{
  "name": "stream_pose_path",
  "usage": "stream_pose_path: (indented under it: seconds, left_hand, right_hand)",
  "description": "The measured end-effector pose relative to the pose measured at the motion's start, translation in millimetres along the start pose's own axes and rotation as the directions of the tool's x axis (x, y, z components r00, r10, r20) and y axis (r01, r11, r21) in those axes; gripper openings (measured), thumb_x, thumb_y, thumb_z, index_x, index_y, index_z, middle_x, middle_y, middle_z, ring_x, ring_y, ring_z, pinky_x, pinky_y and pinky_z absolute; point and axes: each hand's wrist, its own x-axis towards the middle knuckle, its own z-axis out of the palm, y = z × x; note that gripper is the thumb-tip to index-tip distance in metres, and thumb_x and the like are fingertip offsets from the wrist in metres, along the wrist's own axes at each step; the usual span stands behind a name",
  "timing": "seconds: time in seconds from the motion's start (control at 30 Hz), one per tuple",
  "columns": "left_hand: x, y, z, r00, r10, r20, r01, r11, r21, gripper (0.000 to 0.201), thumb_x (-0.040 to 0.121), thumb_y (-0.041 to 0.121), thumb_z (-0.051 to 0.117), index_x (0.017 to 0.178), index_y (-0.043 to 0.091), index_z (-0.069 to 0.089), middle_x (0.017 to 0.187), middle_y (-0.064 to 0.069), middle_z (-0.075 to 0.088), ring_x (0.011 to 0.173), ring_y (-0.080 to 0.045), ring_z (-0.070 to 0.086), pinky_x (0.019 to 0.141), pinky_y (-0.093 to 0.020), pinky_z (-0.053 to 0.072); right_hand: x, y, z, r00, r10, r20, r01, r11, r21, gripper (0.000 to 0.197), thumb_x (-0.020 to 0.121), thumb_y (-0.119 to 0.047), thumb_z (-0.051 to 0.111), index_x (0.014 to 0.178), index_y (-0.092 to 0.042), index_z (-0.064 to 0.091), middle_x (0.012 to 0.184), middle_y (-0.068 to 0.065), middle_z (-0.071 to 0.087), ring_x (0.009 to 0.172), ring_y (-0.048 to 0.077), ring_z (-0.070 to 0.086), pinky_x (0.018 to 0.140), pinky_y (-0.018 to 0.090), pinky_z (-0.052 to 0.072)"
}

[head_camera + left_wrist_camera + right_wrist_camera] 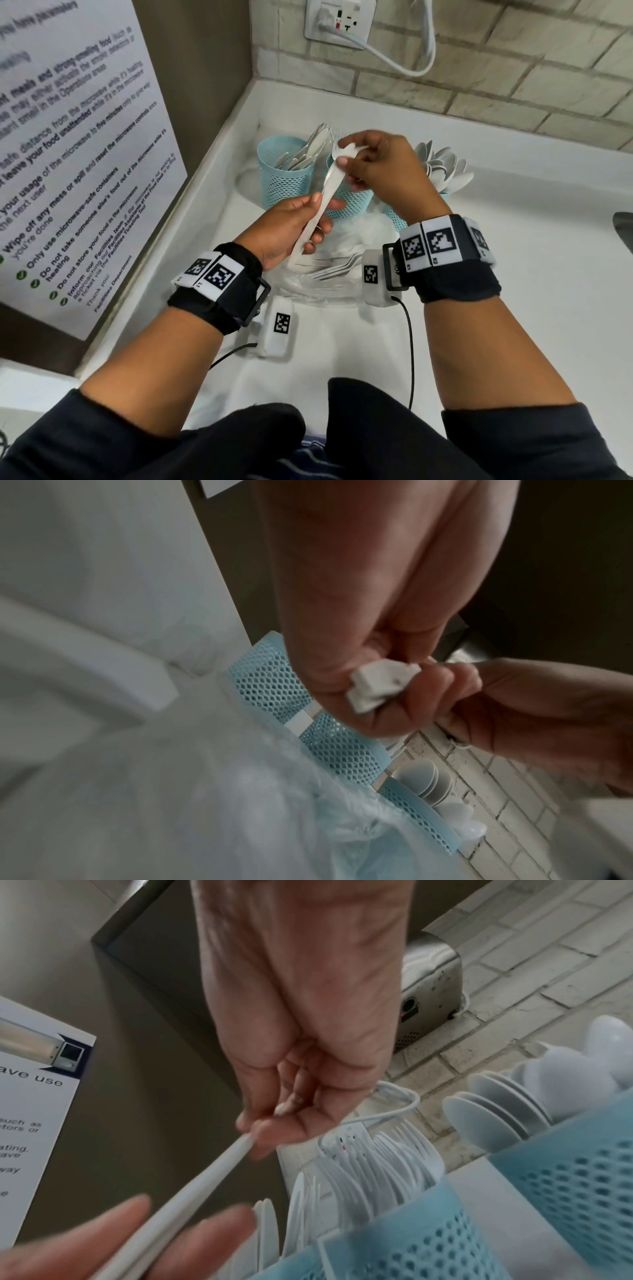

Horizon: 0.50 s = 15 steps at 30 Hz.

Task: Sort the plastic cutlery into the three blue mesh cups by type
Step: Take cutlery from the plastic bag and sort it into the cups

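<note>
Progress: three blue mesh cups stand in a row at the back of the desk (513, 274). Left cup (285, 178) holds flat white pieces, probably knives; type not certain from the head view. Middle cup (349, 202) holds forks, tines visible in the right wrist view. Right cup (397, 219), largely hidden behind the right wrist, holds spoons (445, 168). All three look well filled. Judged: sorting is far along.

Left to do: a few loose forks (334, 270) lie on a clear plastic bag (318, 291) on the desk, just in front of the cups. Count unclear.

In hand: a small bundle of white cutlery (325, 198), held above the middle cup, handles down-left, heads up-right. Heads look tined, so probably forks; blurred.

Left hand (294, 229): fingers curled round the handle end, gripping.

Right hand (380, 164): thumb and fingertips pinch the head end of the bundle. Seems to be peeling one piece off, or squaring the stack; cannot tell which.
</note>
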Motion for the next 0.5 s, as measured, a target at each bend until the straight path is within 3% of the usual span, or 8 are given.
stream_pose_path:
  seconds: [0.07, 0.13, 0.27, 0.37, 0.43, 0.5]
  left_hand:
    - [0, -1, -4, 1.000, -0.012, -0.015, 0.013, 1.000, 0.002, 0.036, 0.101, 0.032, 0.030, 0.105, 0.019, 0.062, 0.055, 0.011, 0.047, 0.047, -0.003, 0.038, 0.046, -0.014, 0.031]
    - [1, -2, -8, 0.998, -0.019, -0.065, 0.018, 1.000, -0.021, 0.036, 0.101, 0.033, 0.030, 0.104, 0.019, 0.063, 0.054, 0.011, 0.043, 0.048, -0.003, 0.035, 0.047, -0.014, 0.030]
    - [3, -4, -11, 0.976, 0.005, -0.216, 0.016, 0.995, 0.095, 0.031, 0.101, 0.029, 0.035, 0.098, 0.017, 0.063, 0.064, 0.006, 0.045, 0.055, -0.004, 0.039, 0.052, -0.015, 0.033]
    - [3, -5, -13, 0.974, -0.007, -0.227, 0.073, 0.956, 0.284, 0.024, 0.099, 0.022, 0.041, 0.107, 0.013, 0.062, 0.075, 0.006, 0.054, 0.066, -0.005, 0.047, 0.060, -0.016, 0.038]
    - [3, -7, -15, 0.973, -0.035, -0.228, 0.115, 0.931, 0.347, 0.022, 0.097, 0.019, 0.045, 0.110, 0.013, 0.062, 0.081, 0.007, 0.058, 0.071, -0.004, 0.051, 0.063, -0.015, 0.041]
    - [4, -9, -15, 0.971, -0.035, -0.235, 0.126, 0.914, 0.385, 0.021, 0.096, 0.017, 0.048, 0.110, 0.010, 0.062, 0.083, 0.007, 0.059, 0.073, -0.004, 0.053, 0.065, -0.015, 0.043]
  right_hand:
    - [9, -8, -7, 0.989, -0.048, -0.137, 0.046, 0.999, -0.018, 0.014, 0.087, -0.006, 0.062, 0.096, -0.015, 0.060, 0.052, -0.007, 0.056, 0.046, 0.007, 0.056, 0.052, 0.026, 0.053]
    - [18, -20, -16, 0.955, -0.103, -0.279, 0.107, 0.994, -0.002, 0.012, 0.089, -0.007, 0.058, 0.093, -0.018, 0.057, 0.062, -0.003, 0.057, 0.047, 0.006, 0.054, 0.051, 0.026, 0.051]
    - [29, -45, -24, 0.823, -0.217, -0.526, 0.293, 0.954, 0.066, 0.016, 0.093, -0.009, 0.051, 0.085, -0.022, 0.051, 0.066, -0.003, 0.055, 0.048, 0.004, 0.052, 0.048, 0.020, 0.046]
    - [36, -47, -12, 0.746, -0.318, -0.585, 0.405, 0.914, 0.020, 0.010, 0.092, -0.011, 0.051, 0.087, -0.019, 0.053, 0.065, -0.005, 0.054, 0.056, 0.011, 0.053, 0.050, 0.024, 0.047]
    - [40, -40, 2, 0.732, -0.368, -0.573, 0.418, 0.907, -0.049, 0.005, 0.091, -0.014, 0.052, 0.090, -0.015, 0.057, 0.066, -0.009, 0.053, 0.060, 0.010, 0.051, 0.054, 0.029, 0.045]
    - [45, -32, 15, 0.744, -0.405, -0.531, 0.393, 0.908, -0.142, 0.012, 0.089, -0.015, 0.054, 0.093, -0.009, 0.063, 0.066, -0.015, 0.052, 0.060, 0.005, 0.048, 0.057, 0.027, 0.042]
